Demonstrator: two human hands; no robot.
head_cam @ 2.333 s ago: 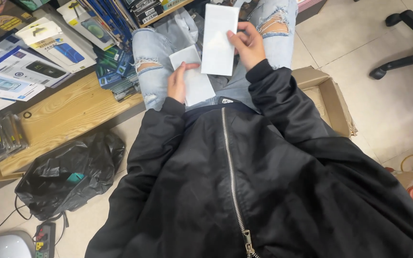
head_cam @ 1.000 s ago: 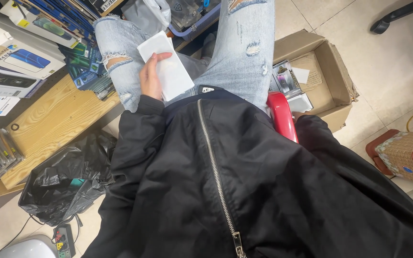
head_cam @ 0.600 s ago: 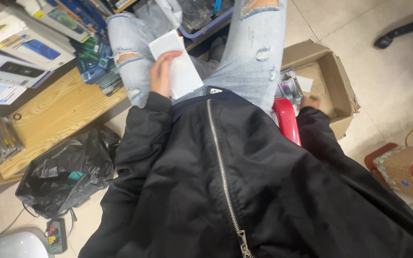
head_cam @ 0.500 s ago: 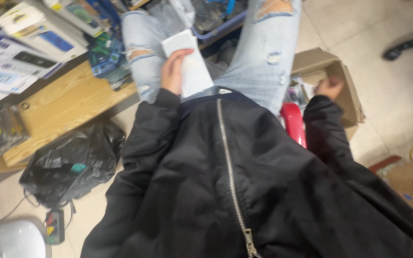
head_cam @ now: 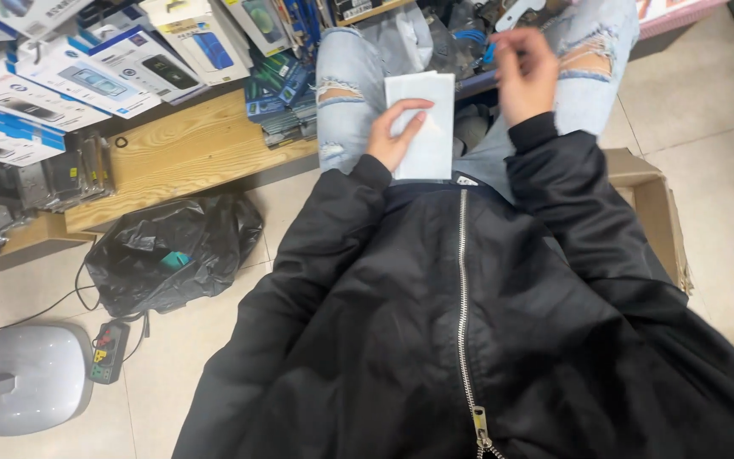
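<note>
I see a plain white envelope (head_cam: 422, 127) on pale blue, ripped jeans (head_cam: 346, 93). My jacket (head_cam: 469, 323) is black with a silver zip (head_cam: 462, 297). The shelf (head_cam: 180, 153) shows light wood grain; the boxes (head_cam: 121, 72) on it are white with blue panels. The bin bag (head_cam: 176, 251) is glossy black, the carton (head_cam: 652, 212) brown, and the floor tiles (head_cam: 707, 110) beige.

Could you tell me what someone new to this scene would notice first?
Most striking is the black jacket filling the lower frame, with the left hand resting on a white packet on the lap. The right hand is raised above the right knee, fingers curled near something small and blue that is hard to make out. To the left, boxes crowd a wooden shelf, with a black bag on the floor below.
</note>
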